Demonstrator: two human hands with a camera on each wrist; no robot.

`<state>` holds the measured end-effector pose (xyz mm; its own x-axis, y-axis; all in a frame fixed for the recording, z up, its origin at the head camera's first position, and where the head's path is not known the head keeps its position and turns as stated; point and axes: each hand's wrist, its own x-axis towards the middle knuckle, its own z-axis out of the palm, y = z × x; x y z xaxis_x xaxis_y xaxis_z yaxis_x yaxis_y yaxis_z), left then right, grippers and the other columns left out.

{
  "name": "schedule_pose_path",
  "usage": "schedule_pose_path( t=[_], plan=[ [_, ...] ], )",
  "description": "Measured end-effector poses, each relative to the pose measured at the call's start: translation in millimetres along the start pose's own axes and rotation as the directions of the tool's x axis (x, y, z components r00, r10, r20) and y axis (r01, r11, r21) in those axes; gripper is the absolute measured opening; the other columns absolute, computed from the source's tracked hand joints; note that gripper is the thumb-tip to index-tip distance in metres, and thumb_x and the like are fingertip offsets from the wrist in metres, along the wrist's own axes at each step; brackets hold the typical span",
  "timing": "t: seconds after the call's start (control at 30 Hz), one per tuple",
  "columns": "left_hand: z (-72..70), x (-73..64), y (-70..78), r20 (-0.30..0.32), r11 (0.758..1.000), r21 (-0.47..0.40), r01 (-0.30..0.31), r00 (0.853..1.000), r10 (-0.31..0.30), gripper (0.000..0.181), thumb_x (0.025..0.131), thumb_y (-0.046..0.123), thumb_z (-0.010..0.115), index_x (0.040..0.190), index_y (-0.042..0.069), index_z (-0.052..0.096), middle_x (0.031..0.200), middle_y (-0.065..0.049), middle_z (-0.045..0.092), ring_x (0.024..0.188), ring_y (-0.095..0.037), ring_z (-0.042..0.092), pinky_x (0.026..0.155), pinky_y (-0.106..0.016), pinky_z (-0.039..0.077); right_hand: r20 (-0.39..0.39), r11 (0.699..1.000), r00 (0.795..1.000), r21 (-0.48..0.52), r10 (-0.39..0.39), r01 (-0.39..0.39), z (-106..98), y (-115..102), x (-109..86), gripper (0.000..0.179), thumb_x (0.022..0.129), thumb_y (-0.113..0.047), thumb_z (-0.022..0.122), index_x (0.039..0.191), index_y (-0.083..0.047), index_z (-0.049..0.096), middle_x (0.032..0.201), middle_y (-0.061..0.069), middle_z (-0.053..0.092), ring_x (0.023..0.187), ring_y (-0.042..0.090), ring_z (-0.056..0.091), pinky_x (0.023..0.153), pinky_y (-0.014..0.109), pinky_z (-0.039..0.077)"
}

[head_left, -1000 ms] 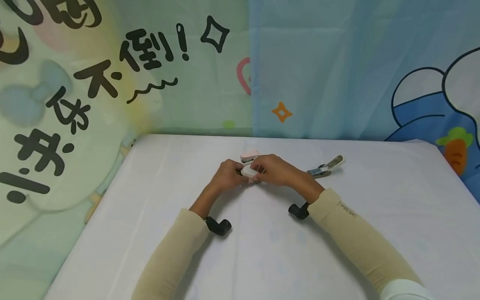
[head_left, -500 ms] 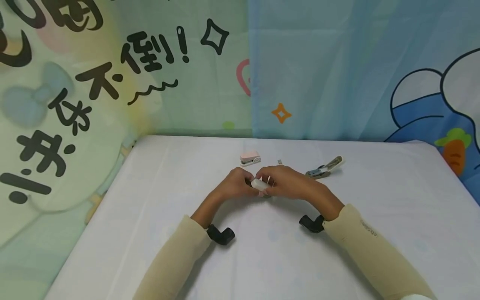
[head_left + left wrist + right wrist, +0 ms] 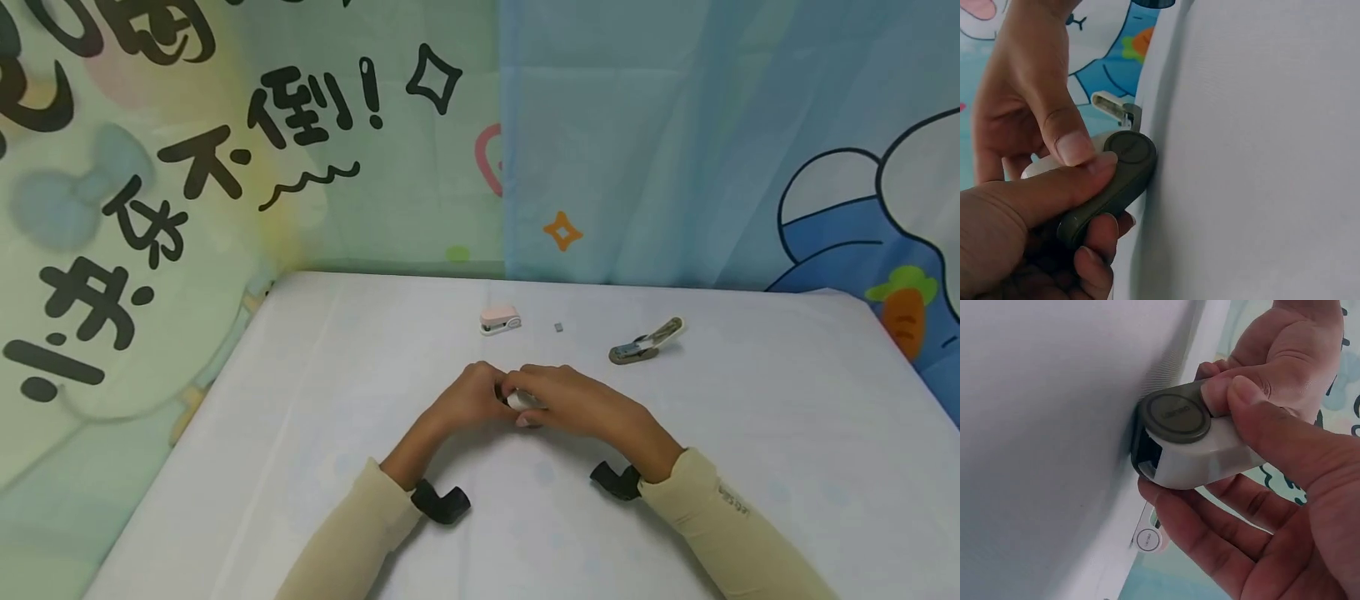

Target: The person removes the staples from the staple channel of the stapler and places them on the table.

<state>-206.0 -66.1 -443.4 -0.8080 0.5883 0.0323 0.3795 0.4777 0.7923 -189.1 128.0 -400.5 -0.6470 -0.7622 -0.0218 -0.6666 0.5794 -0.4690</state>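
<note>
Both hands hold one small stapler with a white body and a dark olive-green part bearing a round disc, low over the table's middle. My left hand pinches the green part between thumb and curled fingers, as the left wrist view shows. The right hand grips the white body, thumb on one side and fingers on the other. In the right wrist view the stapler's end shows a dark opening beside the disc. Its far end is hidden by the fingers.
Beyond the hands, a pink and white mini stapler stands on the white-covered table. A tiny grey block, like a strip of staples, lies right of it. Farther right lies another stapler, swung open. A printed curtain hangs behind.
Both hands have drawn back toward the body with the stapler, leaving the pink stapler and the tiny grey block in plain sight. The right fingers have shifted over the stapler.
</note>
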Motion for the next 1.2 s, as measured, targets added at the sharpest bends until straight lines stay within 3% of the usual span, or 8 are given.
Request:
schedule_pose_path(
  t=[0.27,0.43,0.63,0.83,0.93,1.03,1.1,1.2],
  plan=[
    [0.6,-0.6,-3.9,0.017,1.000,-0.008,0.029,0.999,-0.029,0.015,0.073,0.011,0.086,0.077,0.007,0.071,0.068,0.007,0.061,0.063,-0.006,0.046,0.056,-0.022,0.038,0.010,0.978,1.000,0.206,-0.006,0.004,-5,13,-4.8,0.020,0.090,-0.009,0.070,0.100,-0.016,0.053,0.080,-0.008,0.054,0.067,0.009,0.050,0.061,0.029,0.043],
    [0.2,1.1,-7.4,0.071,0.998,-0.017,0.063,0.996,-0.062,0.019,0.073,0.014,0.087,0.083,0.008,0.072,0.075,0.006,0.063,0.066,-0.007,0.048,0.059,-0.022,0.040,0.039,0.966,0.999,0.258,0.022,-0.031,-10,19,-7.4,0.020,0.090,-0.007,0.070,0.095,-0.015,0.053,0.082,-0.007,0.057,0.067,0.010,0.052,0.062,0.029,0.044],
    [-7.2,-2.9,-7.6,0.176,0.989,-0.081,0.127,0.978,-0.111,0.021,0.073,0.004,0.085,0.090,0.007,0.073,0.075,0.002,0.066,0.063,-0.009,0.052,0.058,-0.024,0.041,0.081,0.984,0.990,0.131,0.113,-0.123,-15,27,-13.7,0.019,0.083,-0.008,0.076,0.082,-0.016,0.058,0.079,-0.008,0.054,0.075,0.011,0.049,0.068,0.033,0.042],
    [-8.7,-4.3,-5.5,0.163,0.990,-0.072,0.120,0.981,-0.107,0.019,0.073,0.006,0.085,0.086,0.009,0.073,0.073,0.003,0.066,0.063,-0.008,0.052,0.058,-0.023,0.041,0.117,0.986,0.983,0.069,0.141,-0.150,-16,25,-15.5,0.012,0.084,-0.010,0.075,0.086,-0.017,0.065,0.090,-0.008,0.058,0.091,0.015,0.055,0.082,0.038,0.046],
    [-8.1,-3.2,-2.8,0.146,0.994,-0.024,0.107,0.984,-0.102,0.018,0.072,0.009,0.086,0.084,0.010,0.073,0.074,0.004,0.065,0.067,-0.008,0.052,0.059,-0.023,0.042,0.053,0.993,0.992,-0.034,0.113,-0.112,-16,16,-14.7,0.010,0.084,-0.015,0.077,0.088,-0.017,0.068,0.089,-0.007,0.058,0.089,0.014,0.053,0.081,0.037,0.044],
    [-7.1,-1.8,-0.9,0.130,0.995,0.026,0.095,0.987,-0.098,0.018,0.072,0.012,0.087,0.083,0.010,0.073,0.078,0.005,0.065,0.073,-0.009,0.053,0.062,-0.023,0.043,-0.051,0.992,0.999,-0.122,0.018,-0.024,-13,6,-10.8,0.006,0.084,-0.017,0.077,0.087,-0.014,0.072,0.083,-0.007,0.057,0.082,0.013,0.049,0.075,0.034,0.042],
    [-6.5,-1.8,-0.6,0.123,0.995,0.033,0.093,0.988,-0.096,0.019,0.072,0.012,0.088,0.084,0.009,0.074,0.080,0.005,0.065,0.075,-0.009,0.053,0.063,-0.024,0.043,-0.088,0.991,0.995,-0.128,-0.037,0.025,-8,2,-7.4,0.005,0.085,-0.015,0.076,0.088,-0.012,0.074,0.080,-0.008,0.057,0.079,0.012,0.049,0.073,0.032,0.042],
    [-5.5,-2.8,-2.3,0.117,0.996,0.026,0.091,0.989,-0.093,0.019,0.072,0.012,0.088,0.085,0.009,0.074,0.080,0.005,0.065,0.075,-0.009,0.054,0.063,-0.023,0.044,-0.081,0.992,0.994,-0.100,-0.079,0.070,1,-1,-2.2,0.005,0.087,-0.011,0.074,0.090,-0.009,0.076,0.080,-0.010,0.059,0.077,0.009,0.052,0.073,0.031,0.044]
  ],
)
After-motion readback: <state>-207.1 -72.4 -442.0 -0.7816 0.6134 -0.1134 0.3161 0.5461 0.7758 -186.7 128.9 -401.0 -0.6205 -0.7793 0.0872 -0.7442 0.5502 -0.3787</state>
